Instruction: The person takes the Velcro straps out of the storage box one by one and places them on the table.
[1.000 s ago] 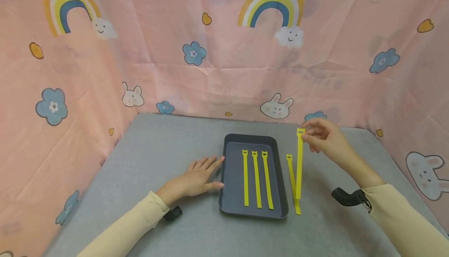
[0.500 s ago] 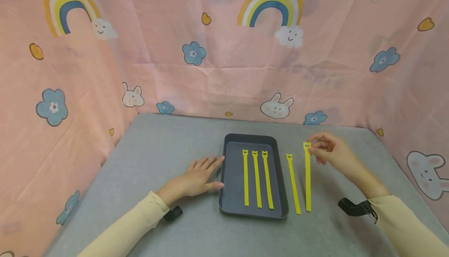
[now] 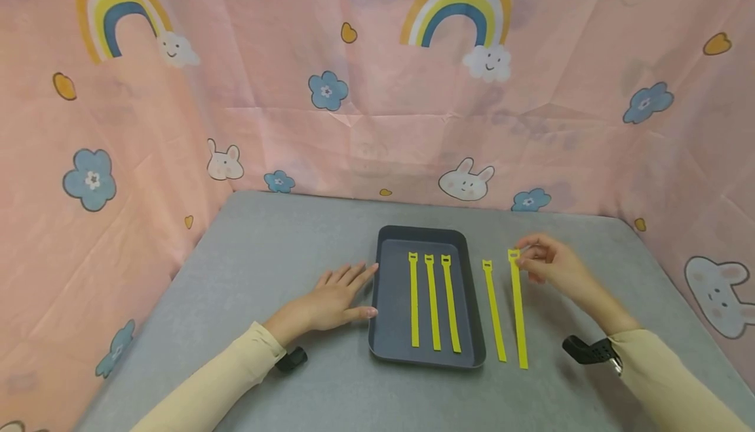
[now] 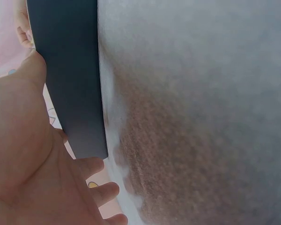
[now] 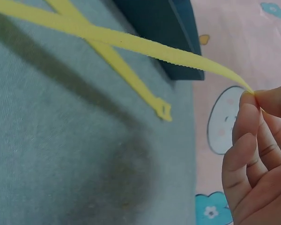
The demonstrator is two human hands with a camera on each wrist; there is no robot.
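My right hand [image 3: 551, 267] pinches the slotted head of a yellow cable tie [image 3: 519, 317] between thumb and finger. In the right wrist view this strap [image 5: 126, 41] slants above the table, its shadow below. Just left of it another yellow tie [image 3: 494, 314] lies flat beside the tray. Three more ties [image 3: 432, 307] lie side by side, heads to the back, inside the dark grey tray [image 3: 389, 353]. My left hand [image 3: 327, 304] has its fingers spread, with thumb and a fingertip touching the tray's left rim; the left wrist view shows the palm [image 4: 28, 145] by the tray wall [image 4: 68, 70].
The grey table [image 3: 283, 235] extends around the tray on all sides. A pink patterned cloth [image 3: 377, 137] hangs behind it and along both sides. Black wrist devices sit under both forearms, the right one [image 3: 586, 349] above the table.
My right hand first moved right and down, carrying the cable tie away from the one beside the tray, then lowered slightly further. My left hand and the tray have stayed put.
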